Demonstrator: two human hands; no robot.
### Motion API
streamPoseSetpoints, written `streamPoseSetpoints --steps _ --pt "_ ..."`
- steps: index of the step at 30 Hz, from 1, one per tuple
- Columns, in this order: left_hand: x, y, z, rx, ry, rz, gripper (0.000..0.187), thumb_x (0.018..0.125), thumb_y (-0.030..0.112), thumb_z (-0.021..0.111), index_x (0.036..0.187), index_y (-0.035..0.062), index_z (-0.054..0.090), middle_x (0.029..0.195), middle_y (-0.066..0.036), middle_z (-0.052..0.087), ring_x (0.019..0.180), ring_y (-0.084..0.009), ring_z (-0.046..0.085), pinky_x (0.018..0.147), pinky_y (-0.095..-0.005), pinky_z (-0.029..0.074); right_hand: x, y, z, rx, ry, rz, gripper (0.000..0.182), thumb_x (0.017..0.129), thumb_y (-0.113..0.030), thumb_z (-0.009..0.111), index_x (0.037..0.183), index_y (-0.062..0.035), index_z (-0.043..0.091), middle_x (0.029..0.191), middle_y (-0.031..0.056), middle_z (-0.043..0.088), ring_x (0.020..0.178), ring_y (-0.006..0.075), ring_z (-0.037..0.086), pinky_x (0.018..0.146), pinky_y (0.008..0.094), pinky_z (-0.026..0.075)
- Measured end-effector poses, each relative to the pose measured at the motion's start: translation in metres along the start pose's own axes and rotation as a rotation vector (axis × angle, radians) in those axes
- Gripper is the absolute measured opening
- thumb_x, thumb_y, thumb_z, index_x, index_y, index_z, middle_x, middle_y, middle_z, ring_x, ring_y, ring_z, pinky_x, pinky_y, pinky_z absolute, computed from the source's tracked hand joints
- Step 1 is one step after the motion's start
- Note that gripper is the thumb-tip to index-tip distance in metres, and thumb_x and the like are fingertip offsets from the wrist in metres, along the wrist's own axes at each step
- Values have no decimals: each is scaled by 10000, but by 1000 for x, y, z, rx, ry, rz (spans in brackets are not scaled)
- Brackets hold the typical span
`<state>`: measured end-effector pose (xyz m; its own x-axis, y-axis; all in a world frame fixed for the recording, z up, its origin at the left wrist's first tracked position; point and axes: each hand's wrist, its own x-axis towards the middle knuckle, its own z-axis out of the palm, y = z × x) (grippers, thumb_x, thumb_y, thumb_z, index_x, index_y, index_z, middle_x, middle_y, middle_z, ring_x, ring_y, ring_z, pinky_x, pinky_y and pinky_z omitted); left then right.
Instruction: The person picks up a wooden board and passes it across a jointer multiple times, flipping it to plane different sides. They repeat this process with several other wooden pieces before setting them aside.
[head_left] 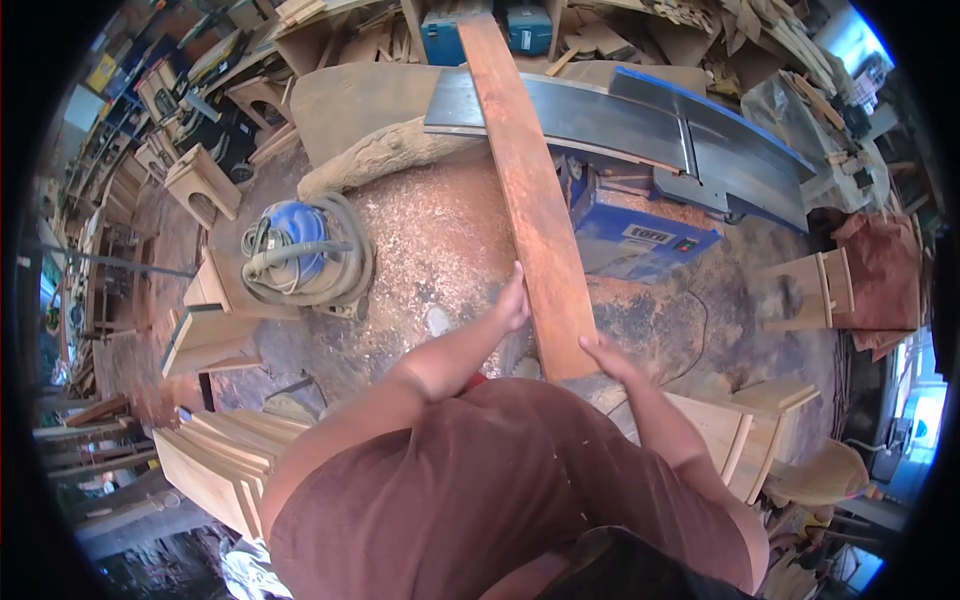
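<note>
A long reddish-brown wooden board (535, 190) stretches away from my body, its far part over the metal bed of a jointer (590, 118). My left hand (513, 300) grips the board's left edge, thumb up along the side and fingers hidden beneath. Near the closest end, my right hand (607, 357) holds the right edge, with the thumb on the top face and the other fingers out of sight underneath. Below the metal bed stands the jointer's blue base (645, 225), with a switch on its side.
Left of the board stands a blue shop vacuum (298, 235) with its hose coiled round it. Wood shavings (430, 230) cover the floor by a rough log (385, 155). Stacked pale wooden pieces (215, 460) lie at my left, and more wooden parts (760, 430) at my right.
</note>
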<state>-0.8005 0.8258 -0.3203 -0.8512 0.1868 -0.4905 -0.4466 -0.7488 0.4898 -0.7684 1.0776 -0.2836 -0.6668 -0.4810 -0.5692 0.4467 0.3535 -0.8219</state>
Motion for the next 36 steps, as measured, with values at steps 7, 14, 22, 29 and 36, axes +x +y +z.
streamPoseSetpoints --steps 7,14,22,29,36 --pt "-20 -8 -8 7 50 85 661 1041 525 247 1483 39 321 1512 -140 401 1366 -270 426 1135 -450 340 -19 12 30 242 -23 48 476 1018 -376 493 1362 -48 471 1193 89 618 942 171 652 705 310 567" --pt "-129 8 -17 54 -25 -1 591 1065 445 237 1489 38 302 1505 -147 407 1333 -286 467 1116 -450 372 -28 -25 74 280 -185 7 499 1003 -380 525 1360 -44 430 1143 123 625 866 207 670 677 320 573" --pt "-223 66 -12 116 -243 88 490 1073 363 296 1431 34 363 1403 -141 502 1240 -259 555 1025 -417 480 -84 -133 144 370 -152 -266 608 999 -343 521 1488 -86 267 1164 146 611 756 201 674 592 266 583" --pt "-258 137 -6 28 -502 191 445 1068 292 344 1394 -9 381 1327 -166 541 1167 -260 602 975 -372 554 -91 -206 201 399 -8 -427 513 1027 -408 375 1337 -1 409 967 160 672 616 181 671 491 249 576" --pt "-262 174 18 -29 -680 285 378 1063 288 380 1306 14 475 1242 -125 592 1114 -229 619 972 -369 546 -94 -256 207 383 38 -497 570 1015 -510 363 1247 -9 503 840 102 688 556 155 663 423 220 553"
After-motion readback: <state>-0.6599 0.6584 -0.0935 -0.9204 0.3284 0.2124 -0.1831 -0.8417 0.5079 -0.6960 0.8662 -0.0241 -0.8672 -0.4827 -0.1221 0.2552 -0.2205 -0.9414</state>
